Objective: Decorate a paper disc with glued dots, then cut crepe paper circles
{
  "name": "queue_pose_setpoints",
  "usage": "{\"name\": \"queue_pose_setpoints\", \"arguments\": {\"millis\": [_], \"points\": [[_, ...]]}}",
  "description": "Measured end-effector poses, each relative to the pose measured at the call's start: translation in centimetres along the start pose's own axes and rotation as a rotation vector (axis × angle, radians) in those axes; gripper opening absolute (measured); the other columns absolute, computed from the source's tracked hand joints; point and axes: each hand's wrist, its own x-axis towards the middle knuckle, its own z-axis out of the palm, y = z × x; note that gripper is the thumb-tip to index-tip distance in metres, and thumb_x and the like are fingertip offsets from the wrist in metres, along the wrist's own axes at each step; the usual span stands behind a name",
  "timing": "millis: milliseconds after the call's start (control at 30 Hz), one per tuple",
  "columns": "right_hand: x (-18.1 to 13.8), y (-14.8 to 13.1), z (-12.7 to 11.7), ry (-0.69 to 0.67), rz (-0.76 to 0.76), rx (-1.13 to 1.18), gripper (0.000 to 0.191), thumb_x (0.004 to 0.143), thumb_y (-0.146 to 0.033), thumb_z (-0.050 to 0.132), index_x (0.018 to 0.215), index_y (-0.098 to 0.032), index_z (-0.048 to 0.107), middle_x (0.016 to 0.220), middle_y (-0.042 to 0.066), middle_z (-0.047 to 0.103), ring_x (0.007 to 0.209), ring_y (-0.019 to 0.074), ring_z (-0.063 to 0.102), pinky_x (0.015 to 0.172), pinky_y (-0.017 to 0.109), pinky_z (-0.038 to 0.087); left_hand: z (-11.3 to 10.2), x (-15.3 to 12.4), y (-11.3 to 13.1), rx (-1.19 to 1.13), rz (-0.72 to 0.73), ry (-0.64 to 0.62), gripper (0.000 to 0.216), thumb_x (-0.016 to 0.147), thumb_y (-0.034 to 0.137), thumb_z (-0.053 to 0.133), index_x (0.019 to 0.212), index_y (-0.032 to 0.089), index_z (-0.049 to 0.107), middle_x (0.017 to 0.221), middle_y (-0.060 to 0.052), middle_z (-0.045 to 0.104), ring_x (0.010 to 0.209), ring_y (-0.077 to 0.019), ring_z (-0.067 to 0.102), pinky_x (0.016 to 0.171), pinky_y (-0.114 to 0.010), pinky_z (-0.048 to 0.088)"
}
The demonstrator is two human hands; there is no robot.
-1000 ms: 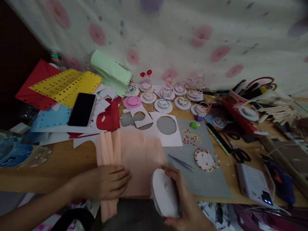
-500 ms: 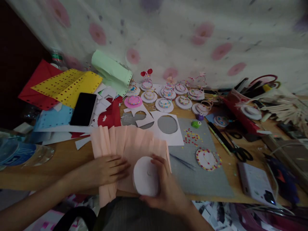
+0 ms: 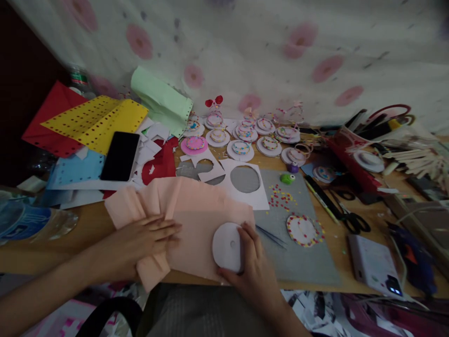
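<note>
A sheet of peach crepe paper point(image 3: 199, 201) lies across the front of the table, bunched into folds at its left side. My left hand point(image 3: 150, 238) rests on those folds with its fingers stretched out flat. On the right part of the sheet is a round white disc point(image 3: 224, 248) with a small mark near its middle. The thumb and fingers of my right hand point(image 3: 250, 255) grip the disc by its right edge. Tweezers point(image 3: 271, 236) lie just right of the sheet on a grey mat point(image 3: 305, 269).
White card with a round hole point(image 3: 261, 201) lies behind the sheet. Several beaded hat-like discs point(image 3: 240, 152) stand at the back. Black phone point(image 3: 120, 157) and coloured sheets are left; scissors point(image 3: 352, 222), a white power bank point(image 3: 375, 267) and a glue gun point(image 3: 412, 257) are right.
My right hand has moved right with the white disc. The crepe paper has spread wider and flatter, its folds shifting left under my left hand, which has moved slightly left.
</note>
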Motion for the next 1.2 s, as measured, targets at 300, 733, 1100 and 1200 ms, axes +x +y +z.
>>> {"name": "queue_pose_setpoints", "arguments": {"millis": [300,733,1100,1200], "points": [[0.4,-1.4,1.7,0.136,0.083,-0.032,0.093,0.067,-0.044,0.081,0.138,-0.016,0.027,0.139,0.026,0.041,0.129,0.0436,0.043,0.099,0.058,0.046,-4.5,3.7,5.1,0.006,-0.137,0.197,0.061,0.082,0.064,0.057,0.114,0.013,0.068,0.129,-0.019,0.064,0.122,-0.036,0.057,0.102,-0.056,0.043],[-2.6,2.7,-4.4,0.388,0.15,0.189,0.024,0.094,-0.028,0.05,0.116,-0.019,0.053,0.108,0.012,0.063,0.098,0.0231,0.063,0.081,0.036,0.054,3.7,8.4,10.6,-0.135,-0.087,0.266,0.049,0.096,0.024,0.049,0.143,0.014,0.042,0.155,-0.015,0.036,0.143,-0.0298,0.031,0.111,-0.048,0.04],[-0.1,1.3,-2.9,-0.057,0.375,0.09,0.029,0.096,-0.042,0.042,0.088,-0.021,0.06,0.066,0.002,0.068,0.058,0.0204,0.066,0.052,0.027,0.04,5.1,8.4,8.6,-0.133,-0.082,0.364,0.048,0.096,0.019,0.049,0.142,0.03,0.045,0.163,-0.013,0.014,0.146,-0.0356,0.023,0.108,-0.054,0.041],[0.2,1.8,-2.9,-0.056,0.385,0.053,0.028,0.095,-0.039,0.04,0.085,-0.021,0.059,0.066,0.004,0.069,0.06,0.0227,0.067,0.052,0.028,0.037,5.1,8.4,8.6,-0.125,-0.086,0.362,0.048,0.096,0.021,0.05,0.142,0.031,0.045,0.162,-0.012,0.016,0.145,-0.0373,0.023,0.107,-0.055,0.041]]}}
